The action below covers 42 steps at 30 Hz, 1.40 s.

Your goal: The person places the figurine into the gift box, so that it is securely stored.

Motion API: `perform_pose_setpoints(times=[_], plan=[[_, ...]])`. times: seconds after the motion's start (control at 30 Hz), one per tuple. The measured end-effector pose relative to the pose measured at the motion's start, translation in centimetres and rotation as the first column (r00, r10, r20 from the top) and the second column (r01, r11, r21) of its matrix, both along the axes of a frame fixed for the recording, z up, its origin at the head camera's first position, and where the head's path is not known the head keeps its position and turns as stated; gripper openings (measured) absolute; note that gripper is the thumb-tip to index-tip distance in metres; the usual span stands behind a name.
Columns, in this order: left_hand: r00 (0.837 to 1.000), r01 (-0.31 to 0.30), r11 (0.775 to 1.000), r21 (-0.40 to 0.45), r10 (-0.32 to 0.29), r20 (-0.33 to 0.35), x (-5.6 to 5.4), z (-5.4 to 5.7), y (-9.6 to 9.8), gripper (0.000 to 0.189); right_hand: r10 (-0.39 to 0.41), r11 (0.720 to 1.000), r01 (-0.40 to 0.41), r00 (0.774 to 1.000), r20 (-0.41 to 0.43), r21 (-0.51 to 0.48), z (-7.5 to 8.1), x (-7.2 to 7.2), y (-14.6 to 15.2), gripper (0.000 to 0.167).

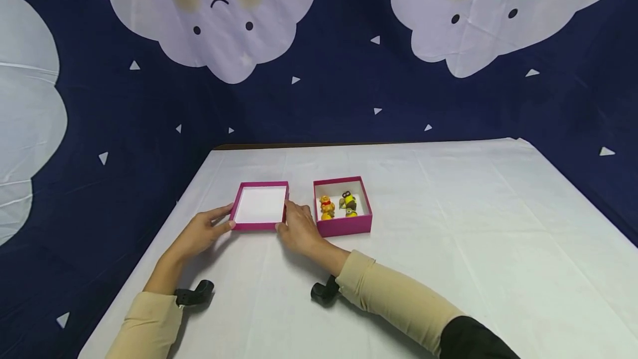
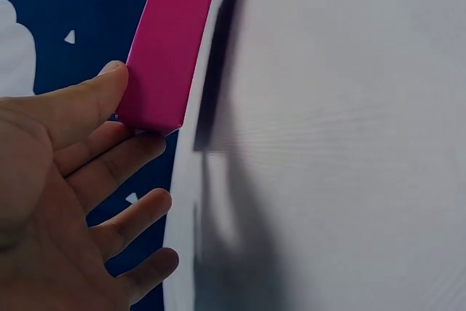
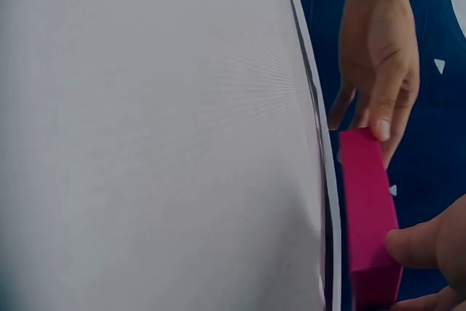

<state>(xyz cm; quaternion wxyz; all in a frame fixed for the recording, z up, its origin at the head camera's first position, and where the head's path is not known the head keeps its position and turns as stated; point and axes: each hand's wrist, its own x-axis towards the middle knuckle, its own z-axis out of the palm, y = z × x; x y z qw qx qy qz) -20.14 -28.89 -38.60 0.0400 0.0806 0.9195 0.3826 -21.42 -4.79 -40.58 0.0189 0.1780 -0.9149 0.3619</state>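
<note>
A shallow magenta box lid (image 1: 261, 226), white inside and hollow side up, is held between both hands in the head view. My left hand (image 1: 201, 234) pinches its left edge near the front corner; in the left wrist view the thumb lies on the lid's rim (image 2: 171, 49), with the lower fingers spread. My right hand (image 1: 298, 230) grips the opposite edge. The right wrist view shows the right thumb (image 3: 419, 244) on the lid's magenta side (image 3: 366, 202). A gap and shadow show the lid is off the table.
Right of the lid, an uncovered magenta box (image 1: 345, 227) stands on the white-covered table (image 1: 448, 248). Inside are several small yellow figures, among them a bear in red (image 1: 326, 204) and a goggled one (image 1: 348, 200). A dark blue cloud-patterned cloth (image 1: 339, 109) hangs behind.
</note>
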Motion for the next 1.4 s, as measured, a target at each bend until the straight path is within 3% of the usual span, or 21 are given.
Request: perform_pose_setpoints(times=[0.37,0.63,1.0,1.17,1.4], plan=[[0.999,-0.041,0.993,0.11,0.043,-0.013,1.4,2.9,-0.8,0.063,0.023,0.993,-0.018,0.999,0.04,-0.119,3.2,1.0,0.3,0.06],[0.997,-0.046,0.984,0.173,0.057,-0.057,1.5,4.1,0.2,0.064,0.026,0.984,-0.009,0.995,0.093,-0.178,5.8,0.8,2.2,0.062],[0.985,-0.015,0.97,0.244,0.056,-0.161,0.7,4.9,3.2,0.063,0.013,0.973,-0.004,0.999,0.037,-0.233,7.3,0.1,6.2,0.062],[0.98,0.014,0.963,0.268,0.04,-0.194,0.1,4.8,4.8,0.062,-0.006,0.969,0.021,0.998,0.062,-0.245,7.6,-0.1,7.9,0.063],[0.953,0.057,0.945,0.321,0.044,-0.3,-0.6,4.6,7.1,0.058,0.005,0.957,0.007,0.999,0.038,-0.289,7.6,-0.6,9.8,0.061]])
